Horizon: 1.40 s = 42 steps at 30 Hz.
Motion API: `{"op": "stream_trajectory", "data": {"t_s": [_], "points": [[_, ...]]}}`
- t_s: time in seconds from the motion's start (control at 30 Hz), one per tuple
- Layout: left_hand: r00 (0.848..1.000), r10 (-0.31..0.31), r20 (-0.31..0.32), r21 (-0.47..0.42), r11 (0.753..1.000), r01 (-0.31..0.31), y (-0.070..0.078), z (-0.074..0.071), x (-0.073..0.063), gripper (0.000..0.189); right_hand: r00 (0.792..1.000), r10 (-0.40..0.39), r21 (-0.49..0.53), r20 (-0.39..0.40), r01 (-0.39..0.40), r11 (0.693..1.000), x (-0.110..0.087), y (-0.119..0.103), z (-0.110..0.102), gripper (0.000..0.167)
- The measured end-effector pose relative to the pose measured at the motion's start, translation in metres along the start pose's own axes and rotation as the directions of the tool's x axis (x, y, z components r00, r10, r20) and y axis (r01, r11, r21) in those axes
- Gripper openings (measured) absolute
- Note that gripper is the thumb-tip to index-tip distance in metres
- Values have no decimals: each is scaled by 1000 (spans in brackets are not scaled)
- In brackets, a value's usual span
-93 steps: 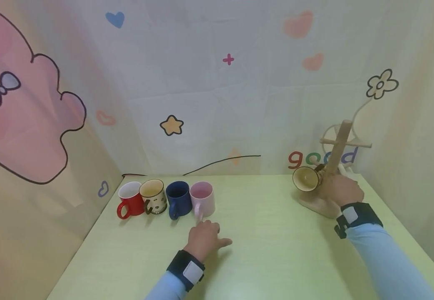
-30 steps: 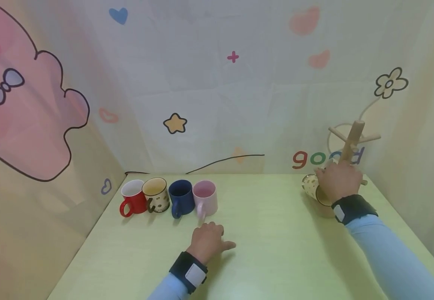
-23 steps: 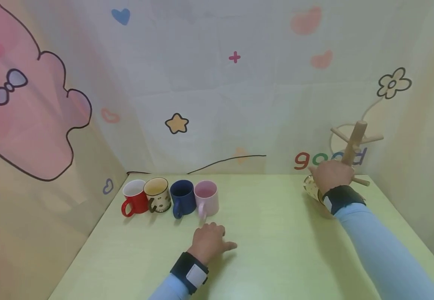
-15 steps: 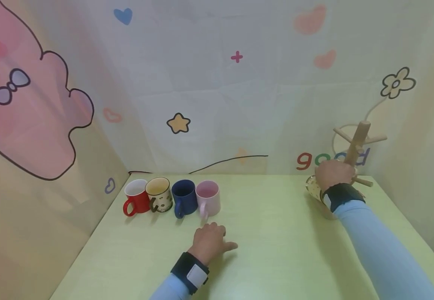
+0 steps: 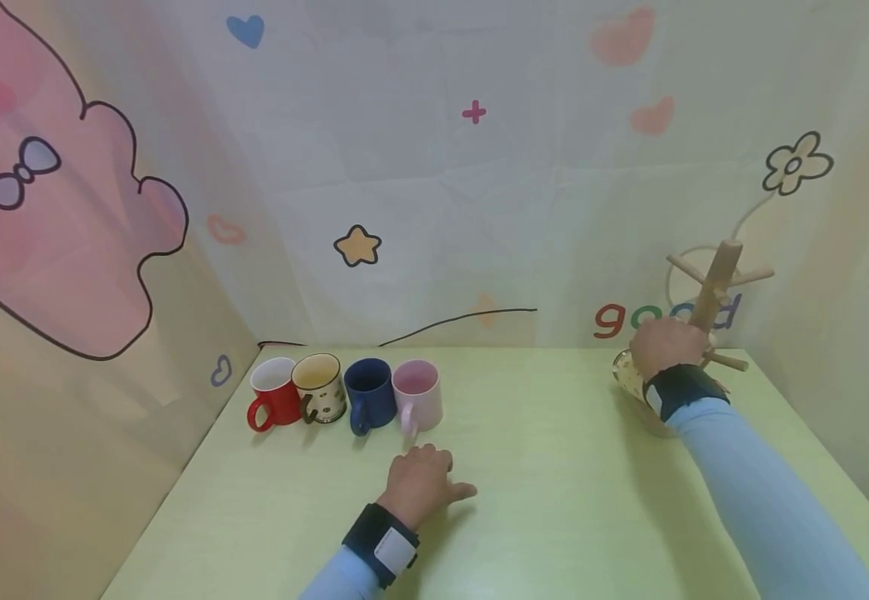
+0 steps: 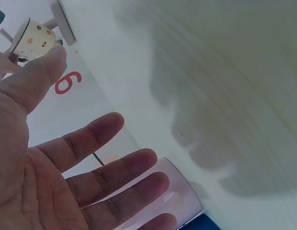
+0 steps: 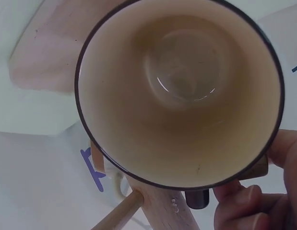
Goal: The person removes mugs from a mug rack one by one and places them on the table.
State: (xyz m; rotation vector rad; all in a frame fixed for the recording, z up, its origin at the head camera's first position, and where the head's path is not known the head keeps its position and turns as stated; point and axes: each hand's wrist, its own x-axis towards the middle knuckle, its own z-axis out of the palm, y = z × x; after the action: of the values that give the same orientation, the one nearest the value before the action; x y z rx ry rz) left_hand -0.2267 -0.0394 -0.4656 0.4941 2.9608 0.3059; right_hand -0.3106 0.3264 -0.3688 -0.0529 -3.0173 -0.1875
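Note:
My right hand (image 5: 668, 346) is beside the trunk of a wooden mug tree (image 5: 717, 279), its fingers curled at a cream mug (image 5: 629, 373) with a dark rim. In the right wrist view, the mug (image 7: 186, 134) lies tipped with its mouth towards the camera, and fingertips (image 7: 249, 195) sit close to its dark handle (image 7: 197, 199) and a wooden peg end (image 7: 256, 168). The hand covers most of this mug in the head view. My left hand (image 5: 421, 483), fingers spread and holding nothing, is just in front of the pink mug (image 5: 417, 396).
Left of the pink mug, in a row, stand a blue mug (image 5: 370, 393), a spotted cream mug (image 5: 319, 389) and a red mug (image 5: 275, 393). Bare pegs (image 5: 751, 277) stick out high on the mug tree. A printed cloth (image 5: 434, 183) hangs behind the table (image 5: 539, 467).
My right hand has shifted left across the trunk, and the cream mug and mug tree have turned. In the last half second little moves. My left hand keeps its place.

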Motion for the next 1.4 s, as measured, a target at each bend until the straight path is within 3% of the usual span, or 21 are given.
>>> {"op": "stream_trajectory", "data": {"t_s": [0.13,0.23,0.3,0.4,0.5,0.73,1.07,1.23,1.4], "points": [[1000,4,1,-10,1000,-4,2,-1,0,49,999,-40,-62,20,41,997,-5,3,0,12],[1000,5,5,-12,1000,-5,4,-2,-1,49,997,-62,-68,-41,59,996,-10,5,3,20],[1000,3,11,-14,1000,-3,5,-2,-2,49,993,-68,-39,-96,65,997,-15,6,5,28],[1000,1,21,-17,1000,-1,7,-2,-2,50,988,-47,25,-149,51,998,-20,10,8,22],[1000,1,23,-17,1000,-1,8,0,-2,50,989,-58,43,-138,64,997,-24,14,10,11],[1000,14,8,-13,1000,-14,8,4,-2,50,985,43,201,-169,-9,980,-31,25,15,31],[1000,24,-3,-8,1000,-24,10,5,-3,50,978,11,239,-208,39,970,-40,42,20,40],[999,30,-12,-6,1000,-30,10,6,-2,50,984,-35,262,-172,80,962,-39,54,23,37],[999,39,-21,-8,999,-39,11,7,-3,49,992,-21,302,-121,57,952,-41,62,22,38]]}}
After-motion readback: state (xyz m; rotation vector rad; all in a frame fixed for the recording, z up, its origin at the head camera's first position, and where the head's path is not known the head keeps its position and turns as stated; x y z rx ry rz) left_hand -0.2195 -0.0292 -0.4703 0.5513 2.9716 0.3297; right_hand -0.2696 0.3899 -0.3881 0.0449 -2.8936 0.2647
